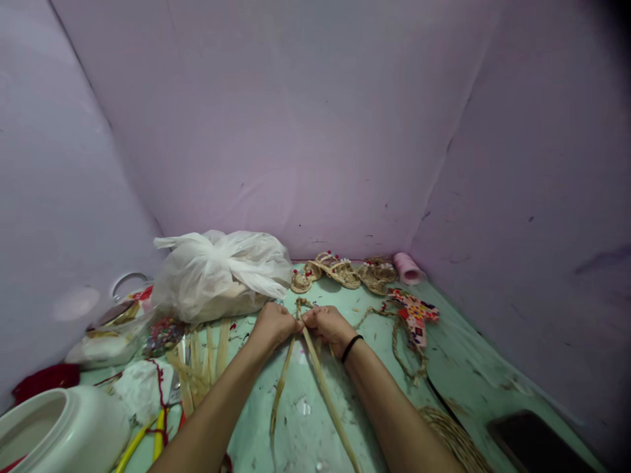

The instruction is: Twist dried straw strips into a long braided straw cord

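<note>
My left hand (275,324) and my right hand (328,326) meet at the middle of the table, thumbs and fingers pinched together. Between them is a straw braid (302,303), its plaited part pointing away from me. Long loose straw strips (323,387) hang from the pinch toward me; one wide strip runs down to the right and a thinner one to the left. A black band circles my right wrist. The exact grip of my fingertips is partly hidden. More flat straw strips (223,345) lie left of my left hand.
A tied white plastic bag (221,276) stands at the back left. Small woven sandals (345,272) and a pink thread spool (408,269) line the wall. On the right lie floral fabric (417,315), a coiled braid (451,433) and a phone (539,440); at left, a white jar (93,420) and yellow handles (135,447).
</note>
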Action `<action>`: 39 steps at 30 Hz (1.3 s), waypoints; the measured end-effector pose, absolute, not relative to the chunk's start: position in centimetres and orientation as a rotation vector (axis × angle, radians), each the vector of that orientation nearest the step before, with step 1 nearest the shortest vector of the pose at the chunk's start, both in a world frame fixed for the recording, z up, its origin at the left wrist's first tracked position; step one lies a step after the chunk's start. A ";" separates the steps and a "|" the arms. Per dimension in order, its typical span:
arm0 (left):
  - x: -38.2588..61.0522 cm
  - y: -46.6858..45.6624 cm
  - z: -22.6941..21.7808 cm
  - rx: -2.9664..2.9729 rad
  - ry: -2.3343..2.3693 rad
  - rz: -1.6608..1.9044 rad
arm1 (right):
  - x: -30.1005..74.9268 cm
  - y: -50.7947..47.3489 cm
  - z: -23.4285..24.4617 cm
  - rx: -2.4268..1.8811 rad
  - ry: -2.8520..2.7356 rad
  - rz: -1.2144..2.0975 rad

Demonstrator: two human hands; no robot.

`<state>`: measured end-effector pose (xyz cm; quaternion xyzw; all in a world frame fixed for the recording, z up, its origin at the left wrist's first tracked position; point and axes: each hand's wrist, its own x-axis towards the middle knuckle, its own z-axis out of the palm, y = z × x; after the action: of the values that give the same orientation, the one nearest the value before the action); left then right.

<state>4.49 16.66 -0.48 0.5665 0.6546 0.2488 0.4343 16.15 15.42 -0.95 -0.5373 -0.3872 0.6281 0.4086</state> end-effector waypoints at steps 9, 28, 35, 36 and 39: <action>4.7 16.0 0.6 1.014 1.411 0.492 | 16.2 15.3 -0.9 -1.269 -0.961 1.679; 4.0 16.0 0.5 1.140 1.350 0.563 | 17.0 15.5 -1.7 -1.319 -1.242 1.568; 4.8 16.0 0.2 1.265 1.462 0.660 | 17.0 15.8 -1.6 -1.587 -1.455 1.169; 4.8 16.2 0.0 1.293 1.473 0.673 | 17.1 15.8 -1.4 -1.631 -1.491 1.096; 4.9 16.5 -0.4 1.347 1.491 0.680 | 17.4 15.9 -0.7 -1.742 -1.537 0.987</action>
<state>4.87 16.45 -0.43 0.5542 0.6134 0.2796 0.4883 17.45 15.86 -0.72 -0.6575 -0.5802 0.3725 0.3038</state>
